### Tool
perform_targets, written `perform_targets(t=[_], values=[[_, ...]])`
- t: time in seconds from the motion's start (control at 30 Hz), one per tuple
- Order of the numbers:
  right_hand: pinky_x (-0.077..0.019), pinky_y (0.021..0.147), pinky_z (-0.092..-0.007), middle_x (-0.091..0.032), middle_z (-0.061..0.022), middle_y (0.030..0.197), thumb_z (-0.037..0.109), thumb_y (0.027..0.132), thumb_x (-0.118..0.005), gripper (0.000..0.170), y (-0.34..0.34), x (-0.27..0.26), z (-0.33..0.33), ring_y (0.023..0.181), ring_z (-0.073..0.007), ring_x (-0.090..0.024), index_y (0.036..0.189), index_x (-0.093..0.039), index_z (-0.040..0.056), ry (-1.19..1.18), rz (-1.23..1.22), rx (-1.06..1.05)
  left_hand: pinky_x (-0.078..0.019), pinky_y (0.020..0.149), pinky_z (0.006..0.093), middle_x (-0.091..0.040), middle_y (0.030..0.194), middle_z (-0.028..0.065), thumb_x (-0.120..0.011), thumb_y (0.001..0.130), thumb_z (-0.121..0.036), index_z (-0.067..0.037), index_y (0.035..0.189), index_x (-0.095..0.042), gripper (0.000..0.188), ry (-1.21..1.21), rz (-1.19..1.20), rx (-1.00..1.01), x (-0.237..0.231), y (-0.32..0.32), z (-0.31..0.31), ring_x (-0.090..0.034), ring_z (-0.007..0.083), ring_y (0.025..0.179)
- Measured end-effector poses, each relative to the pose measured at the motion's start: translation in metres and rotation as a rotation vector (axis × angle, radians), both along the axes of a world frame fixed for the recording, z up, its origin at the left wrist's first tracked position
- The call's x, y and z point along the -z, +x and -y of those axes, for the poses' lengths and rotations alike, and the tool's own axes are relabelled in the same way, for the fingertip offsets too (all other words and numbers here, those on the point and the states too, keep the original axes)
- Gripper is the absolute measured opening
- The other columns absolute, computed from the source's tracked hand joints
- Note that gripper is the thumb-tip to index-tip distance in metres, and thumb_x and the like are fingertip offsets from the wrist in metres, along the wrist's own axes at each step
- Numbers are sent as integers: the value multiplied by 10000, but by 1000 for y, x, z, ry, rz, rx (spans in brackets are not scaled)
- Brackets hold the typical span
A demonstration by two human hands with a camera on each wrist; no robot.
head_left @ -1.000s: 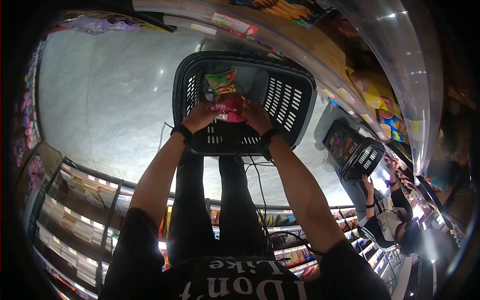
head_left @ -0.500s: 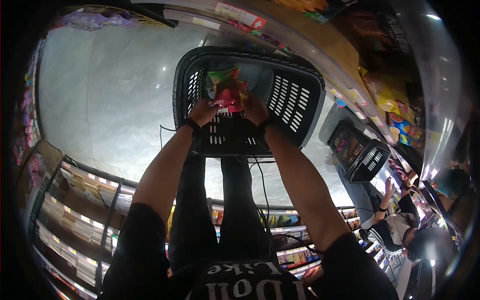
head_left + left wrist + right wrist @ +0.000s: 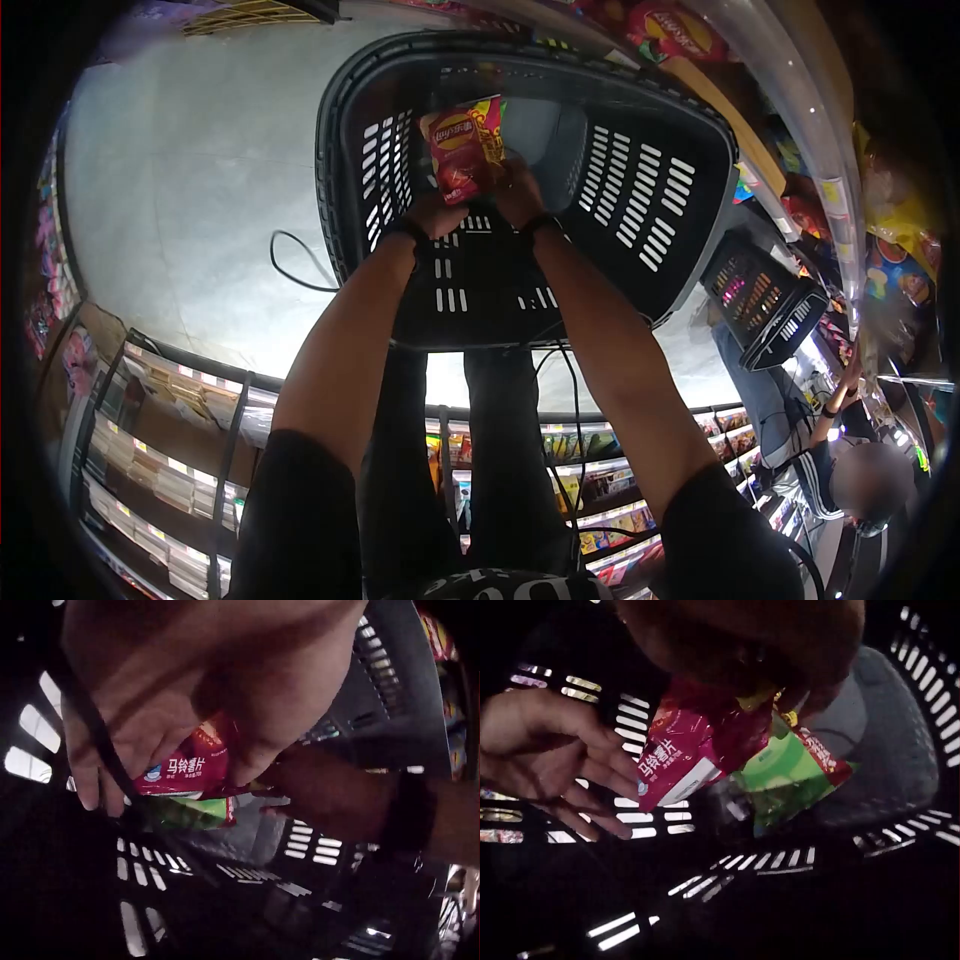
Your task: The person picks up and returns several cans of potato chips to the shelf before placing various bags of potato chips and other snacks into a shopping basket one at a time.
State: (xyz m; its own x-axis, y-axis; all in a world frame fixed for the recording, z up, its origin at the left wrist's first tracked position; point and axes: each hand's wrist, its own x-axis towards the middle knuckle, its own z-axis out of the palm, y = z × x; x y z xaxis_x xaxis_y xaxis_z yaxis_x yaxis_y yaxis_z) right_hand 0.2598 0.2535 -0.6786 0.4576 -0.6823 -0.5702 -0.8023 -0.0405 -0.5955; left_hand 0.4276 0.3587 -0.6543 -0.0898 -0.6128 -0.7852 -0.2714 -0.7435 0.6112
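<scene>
A red bag of potato chips (image 3: 455,150) is inside the black shopping basket (image 3: 650,190). My right hand (image 3: 520,195) grips its upper side, fingers curled into the foil. Beside these fingers shows a yellow-and-red packet (image 3: 492,130). My left hand (image 3: 437,215) is low at the bag's other side; in the right wrist view its palm shows and its straight fingers reach to the bag's edge. Below the red bag is a green bag with red print (image 3: 791,772), partly covered.
Shelves of packaged snacks (image 3: 890,230) run along the right, with more shelving (image 3: 160,480) low on the left. Another black basket (image 3: 760,300) and a second person (image 3: 815,470) are at the right. A dark cable (image 3: 300,240) loops over the floor beside my basket.
The basket looks larger and nearer. The red bag has turned and shifted up, over the green one. My left hand has come off its edge; the right still holds it.
</scene>
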Motion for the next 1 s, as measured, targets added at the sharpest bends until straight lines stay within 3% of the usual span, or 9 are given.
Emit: perform_targets(t=[0.13, 0.23, 0.3, 0.33, 0.47, 0.57, 0.67, 0.8, 1.0], values=[[-514, 944, -511, -674, -242, 1145, 236, 982, -536, 347, -75, 76, -43, 1079, -423, -652, 1258, -598, 36, -306, 9, -279, -518, 950, 472, -696, 1106, 246, -614, 881, -340, -63, 1199, -661, 424, -130, 108, 90, -29, -18, -6, -642, 411, 1123], [-522, 933, -533, -671, -269, 1138, 221, 992, -495, 342, -90, 11, -47, 1084, -421, -656, 1209, -612, -16, -21, -300, -274, -507, 963, 456, -662, 1201, 246, -671, 895, -293, -46, 1245, -627, 431, -248, 49, 96, -53, -21, -12, -617, 419, 1156], [-543, 895, -531, -687, -268, 1107, 201, 965, -519, 311, -95, -53, -26, 1047, -419, -677, 1088, -654, -51, -214, -161, -754, -526, 896, 459, -691, 1060, 242, -645, 904, -305, -17, 1178, -645, 398, -213, 74, 78, -59, -19, -28, -664, 393, 1042], [-554, 843, -493, -700, -213, 1006, 194, 976, -529, 275, -101, -72, -27, 971, -396, -689, 1075, -685, -9, -226, -208, -697, -546, 846, 461, -720, 932, 235, -637, 897, -309, 8, 1120, -662, 389, -310, 192, 72, -46, -27, -39, -706, 383, 940], [-575, 833, -436, -736, -217, 975, 197, 866, -646, 271, -95, -231, -1, 939, -364, -720, 1018, -711, -17, -25, -14, 240, -543, 796, 453, -723, 864, 211, -636, 905, -358, 12, 1005, -682, 386, -83, 75, 83, -212, 10, 9, -707, 386, 875], [-571, 822, -393, -740, -203, 963, 119, 858, -657, 248, -111, -299, 19, 941, -335, -725, 1069, -709, 0, -78, 146, 378, -531, 809, 472, -714, 873, 230, -636, 912, -372, 11, 977, -697, 393, 110, -68, -73, -278, 24, 17, -685, 426, 897], [-563, 815, -349, -744, -155, 972, 92, 895, -675, 213, -113, -374, 55, 930, -269, -727, 1081, -695, -9, -236, 275, 425, -510, 828, 469, -689, 871, 242, -642, 924, -377, 16, 940, -705, 398, -317, 161, 178, -284, 43, 9, -665, 430, 932], [-537, 885, -299, -708, -61, 1104, 31, 938, -638, 166, -122, -518, 107, 1021, -153, -663, 1096, -688, 19, -346, 552, 611, -499, 837, 442, -688, 978, 243, -607, 952, -262, 33, 964, -688, 306, -269, 130, 58, -354, 47, 29, -658, 406, 974], [-465, 1018, -398, -596, -205, 1307, 126, 874, -757, 535, -176, -604, 214, 1212, -288, -578, 1320, -514, -41, -1061, 560, 697, -550, 705, 348, -693, 915, 119, -605, 963, -180, 20, 1093, -659, 245, -167, 44, -230, -328, 19, 0, -697, 221, 813]])
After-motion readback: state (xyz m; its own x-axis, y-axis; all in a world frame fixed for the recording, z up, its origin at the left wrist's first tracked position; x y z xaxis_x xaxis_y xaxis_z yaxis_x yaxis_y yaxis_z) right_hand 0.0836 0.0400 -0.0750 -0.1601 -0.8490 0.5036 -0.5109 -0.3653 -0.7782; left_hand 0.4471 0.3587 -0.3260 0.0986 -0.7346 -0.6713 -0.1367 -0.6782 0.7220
